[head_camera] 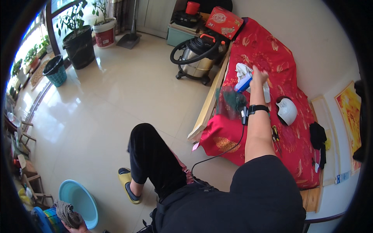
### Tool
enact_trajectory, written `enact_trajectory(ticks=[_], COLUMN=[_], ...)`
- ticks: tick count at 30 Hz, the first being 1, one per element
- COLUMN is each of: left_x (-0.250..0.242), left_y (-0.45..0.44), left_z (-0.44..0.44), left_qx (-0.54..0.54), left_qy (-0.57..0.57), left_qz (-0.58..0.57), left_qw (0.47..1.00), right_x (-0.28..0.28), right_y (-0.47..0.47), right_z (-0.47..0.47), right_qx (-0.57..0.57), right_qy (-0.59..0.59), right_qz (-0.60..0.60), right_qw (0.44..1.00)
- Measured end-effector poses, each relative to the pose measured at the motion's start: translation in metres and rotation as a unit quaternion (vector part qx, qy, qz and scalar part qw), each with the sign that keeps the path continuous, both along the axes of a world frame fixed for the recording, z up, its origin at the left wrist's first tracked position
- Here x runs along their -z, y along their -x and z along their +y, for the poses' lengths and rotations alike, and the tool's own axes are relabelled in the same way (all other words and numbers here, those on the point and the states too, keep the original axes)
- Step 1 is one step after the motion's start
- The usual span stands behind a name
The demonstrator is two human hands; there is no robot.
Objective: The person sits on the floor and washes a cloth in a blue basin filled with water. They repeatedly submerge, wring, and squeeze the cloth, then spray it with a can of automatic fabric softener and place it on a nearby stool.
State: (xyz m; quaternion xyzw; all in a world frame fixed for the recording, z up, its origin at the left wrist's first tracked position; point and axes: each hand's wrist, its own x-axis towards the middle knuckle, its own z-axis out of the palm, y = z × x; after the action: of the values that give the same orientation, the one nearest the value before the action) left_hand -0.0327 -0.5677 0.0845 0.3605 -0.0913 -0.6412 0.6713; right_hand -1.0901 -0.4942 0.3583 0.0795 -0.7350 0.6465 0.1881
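At the end of my outstretched right arm, my right hand (259, 76) grips a blue and white can (244, 82) near its red top. The can is tilted above the red patterned bedcover (262, 46), and a white cloth (242, 70) lies behind it. A dark green mesh-like item (233, 99) rests close to the bed's edge, below the can. At the lower left, my left hand (76, 228), partly cut off by the frame, holds a crumpled grey-brown cloth (68, 214). That cloth is beside a light blue basin (78, 201) on the floor.
A white helmet (288, 111), hand tools (275, 135) and black cloth (317, 134) lie on the bed. Past its wooden edge (209, 112) stands a wheeled canister vacuum (195, 59). Potted plants (78, 46), a dustpan (129, 40) and small wooden stools (35, 180) stand around the tiled floor.
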Motion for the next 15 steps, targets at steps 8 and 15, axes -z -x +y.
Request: enact_trajectory(ticks=[8,15], left_x=[-0.067,-0.124], left_y=[0.061,0.117], left_z=[0.023,0.042], left_qx=[-0.086,-0.149], left_qy=[-0.027,-0.072], left_qz=[-0.023,-0.007], left_qw=[0.996,0.986], right_x=[0.103,0.09], right_y=[0.1,0.092], right_z=[0.038,0.013], right_qx=[-0.037,-0.089], right_qy=[-0.053,-0.071], right_qz=[-0.119,-0.022], right_qw=[0.991,0.993])
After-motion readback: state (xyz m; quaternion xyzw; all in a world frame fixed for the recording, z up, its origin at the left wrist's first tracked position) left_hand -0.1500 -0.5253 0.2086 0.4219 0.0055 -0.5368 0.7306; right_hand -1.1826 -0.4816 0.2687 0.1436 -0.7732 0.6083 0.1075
